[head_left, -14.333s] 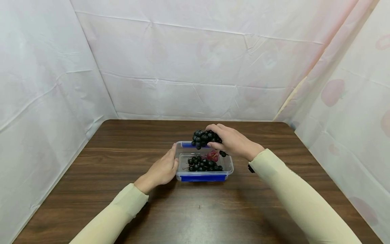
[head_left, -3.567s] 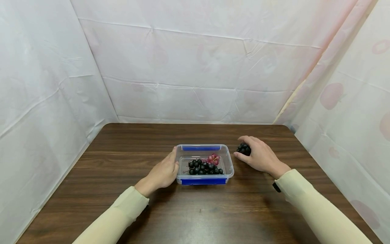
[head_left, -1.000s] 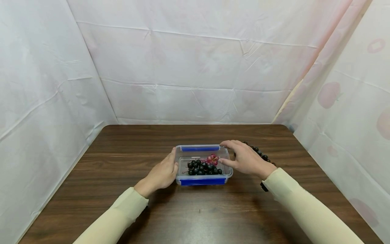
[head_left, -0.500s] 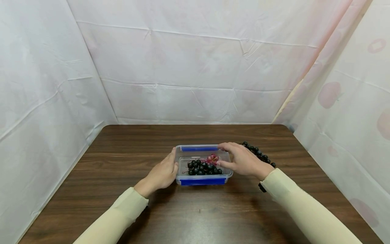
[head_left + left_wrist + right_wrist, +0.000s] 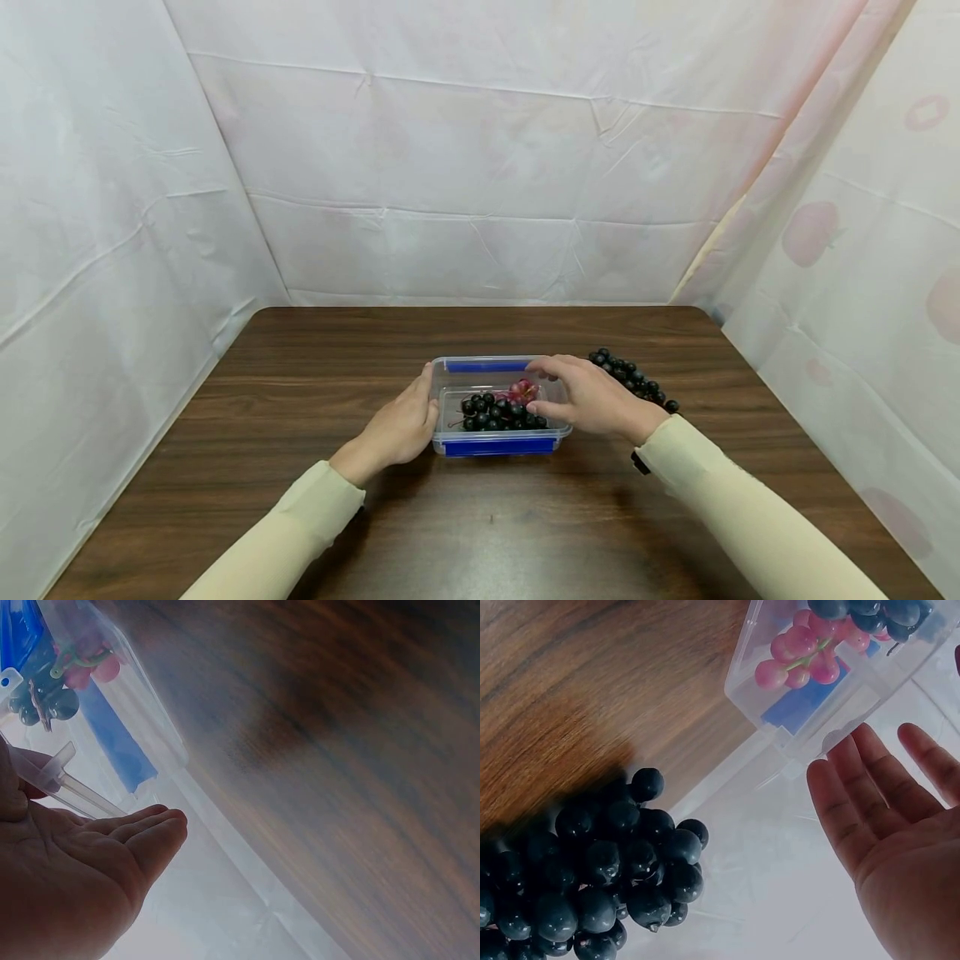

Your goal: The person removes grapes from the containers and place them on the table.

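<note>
A clear plastic container (image 5: 495, 447) with blue side clips stands without a lid in the middle of the table. Black grapes (image 5: 495, 414) and a small bunch of red grapes (image 5: 523, 390) lie inside it. My left hand (image 5: 397, 419) rests along the container's left wall, its fingers (image 5: 154, 832) straight. Over the right rim reaches my right hand (image 5: 592, 397), fingers (image 5: 840, 814) spread and holding nothing, near the red grapes. Another bunch of black grapes (image 5: 636, 379) lies on the table to the right, partly hidden behind the right hand in the head view.
The dark wooden table (image 5: 480, 517) has rounded far corners. White cloth (image 5: 450, 150) hangs behind it and along both sides, with faint fruit prints on the right. A small dark object (image 5: 640, 463) sits at the right wrist.
My right hand has let go of the black grape bunch on the right side of the table and moved left over the container's rim. The left hand has stayed in place.
</note>
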### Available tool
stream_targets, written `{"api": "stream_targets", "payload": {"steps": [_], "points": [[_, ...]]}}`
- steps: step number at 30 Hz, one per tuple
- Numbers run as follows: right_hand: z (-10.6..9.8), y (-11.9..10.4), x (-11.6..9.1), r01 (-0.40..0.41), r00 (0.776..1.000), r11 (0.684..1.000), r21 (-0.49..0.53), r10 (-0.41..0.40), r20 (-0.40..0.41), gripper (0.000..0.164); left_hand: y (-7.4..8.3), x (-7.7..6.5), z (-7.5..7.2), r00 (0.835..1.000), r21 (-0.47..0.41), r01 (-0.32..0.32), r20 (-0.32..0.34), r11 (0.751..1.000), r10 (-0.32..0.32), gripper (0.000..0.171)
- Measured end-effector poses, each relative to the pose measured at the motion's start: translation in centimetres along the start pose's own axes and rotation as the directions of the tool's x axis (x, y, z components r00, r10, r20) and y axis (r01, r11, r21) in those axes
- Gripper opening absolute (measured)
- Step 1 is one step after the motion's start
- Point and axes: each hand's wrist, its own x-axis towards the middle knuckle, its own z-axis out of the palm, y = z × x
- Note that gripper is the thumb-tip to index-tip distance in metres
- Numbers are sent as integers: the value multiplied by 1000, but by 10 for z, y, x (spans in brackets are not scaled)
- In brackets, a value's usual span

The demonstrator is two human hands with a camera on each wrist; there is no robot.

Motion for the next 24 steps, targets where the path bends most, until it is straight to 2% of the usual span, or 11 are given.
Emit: {"api": "stream_targets", "payload": {"steps": [11,24], "points": [[2,-5,1,-33,999,999,-9,33,4,59,0,0,0,1000,4,-5,-6,1000,5,68],[8,-7,5,26,1000,1000,-18,-25,13,59,-1,0,0,1000,10,-6,-14,1000,6,68]]}}
